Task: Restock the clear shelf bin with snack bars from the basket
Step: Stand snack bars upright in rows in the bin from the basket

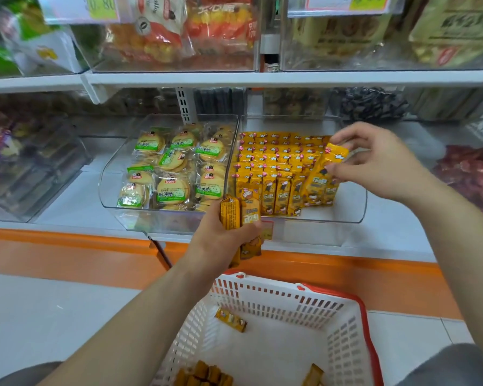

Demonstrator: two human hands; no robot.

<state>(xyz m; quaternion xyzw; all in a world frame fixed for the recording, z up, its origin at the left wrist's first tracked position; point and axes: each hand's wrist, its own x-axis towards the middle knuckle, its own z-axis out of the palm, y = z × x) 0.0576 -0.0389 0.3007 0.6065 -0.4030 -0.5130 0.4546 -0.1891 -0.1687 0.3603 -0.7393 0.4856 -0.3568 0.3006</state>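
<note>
Hands apart: left hand [223, 238] grips snack bars [239, 215]; right hand [374, 160] pinches one bar [335, 154] over bin [357, 207].

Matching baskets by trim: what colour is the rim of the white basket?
Red. The basket rim shows best in the head view.

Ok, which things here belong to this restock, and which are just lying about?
In the job: clear bin, right hand pinching one snack bar, left hand holding a bundle of bars, white basket, loose bars in it.
Just lying about: biscuit bin beside it, dark seeds behind, red packets at far right, upper-shelf snacks.
</note>
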